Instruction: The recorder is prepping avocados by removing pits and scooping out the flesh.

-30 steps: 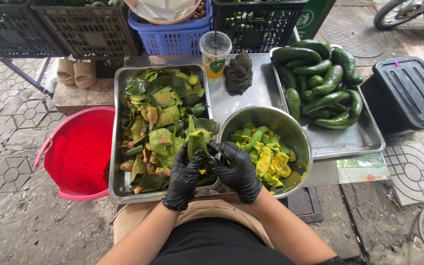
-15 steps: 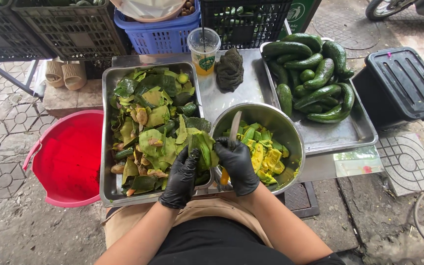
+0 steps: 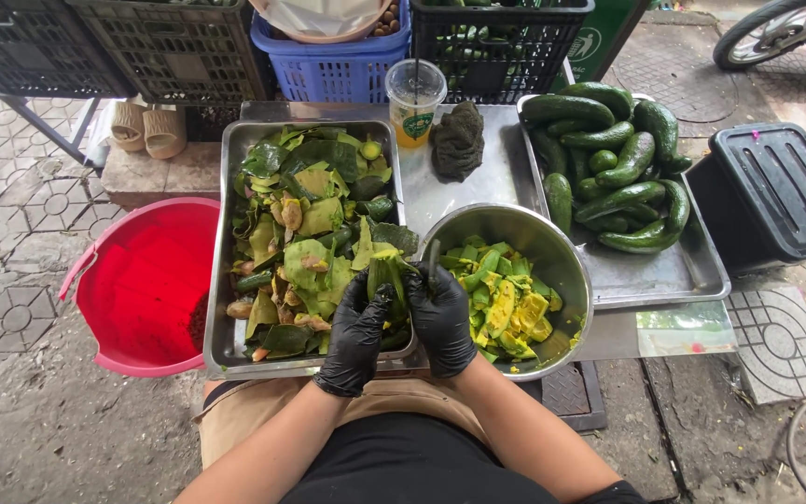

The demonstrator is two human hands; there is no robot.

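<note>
two black-gloved hands met over the tray rim: left hand (image 3: 356, 329) curled around a half-peeled green fruit (image 3: 386, 277), right hand (image 3: 440, 322) closed on a knife (image 3: 432, 264), held above so peel dropped into the peel tray (image 3: 226, 280). at 3 o'clock, steel bowl (image 3: 566, 271) of cut pieces; at 1 o'clock, whole avocados (image 3: 608, 159); at 12, plastic cup (image 3: 415, 103), dark cloth (image 3: 459, 140); at 9, red basin (image 3: 142, 280).

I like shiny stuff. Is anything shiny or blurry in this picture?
Head view: soft daylight, no hard shadows; the round steel bowl and flat steel tray gleam dully, the black-gloved left hand and black-gloved right hand glisten slightly; everything looks sharp, edges bend a little.
</note>
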